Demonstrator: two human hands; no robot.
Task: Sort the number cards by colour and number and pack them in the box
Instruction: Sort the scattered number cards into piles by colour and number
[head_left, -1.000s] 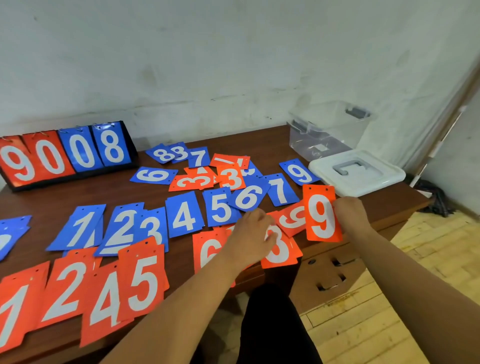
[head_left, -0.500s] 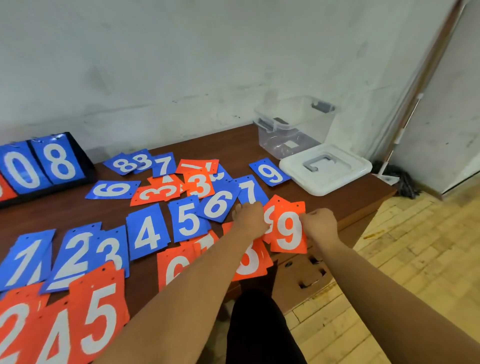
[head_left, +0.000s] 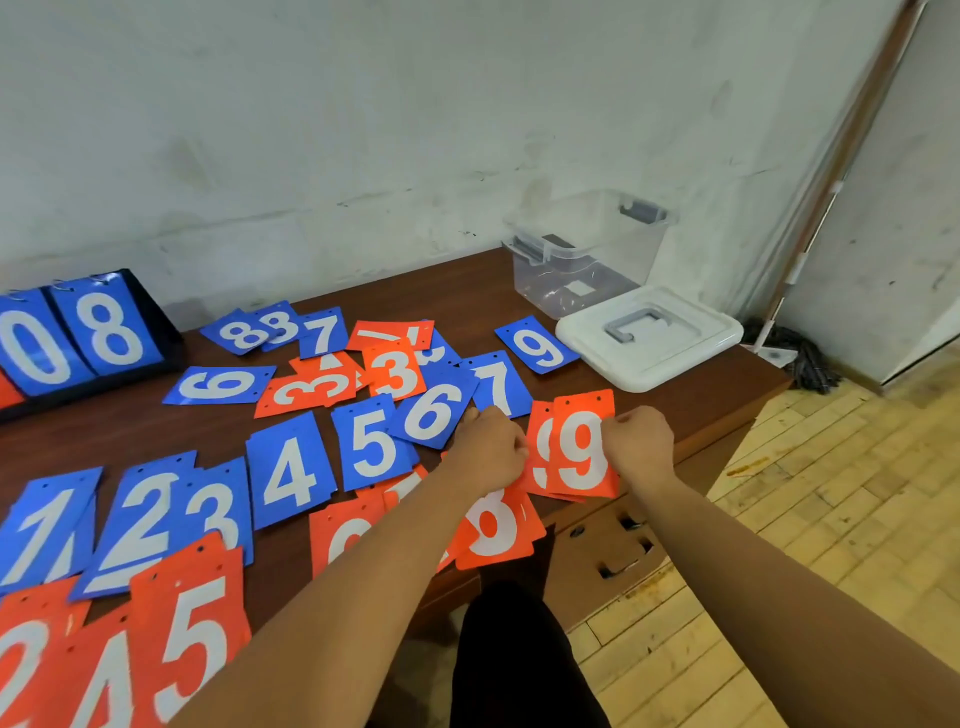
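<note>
Orange 9 card (head_left: 583, 447) now overlaps another orange 9.

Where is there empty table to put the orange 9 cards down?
Bare wood shows behind the cards, along the wall between the scoreboard and the clear box. Another bare strip lies at the table's right end, between the white lid, the orange 9 cards and the edge. The middle and near left are crowded with overlapping cards.

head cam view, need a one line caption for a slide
Both hands, left and right, square up red 9 cards at the table edge; clear box open.
</note>
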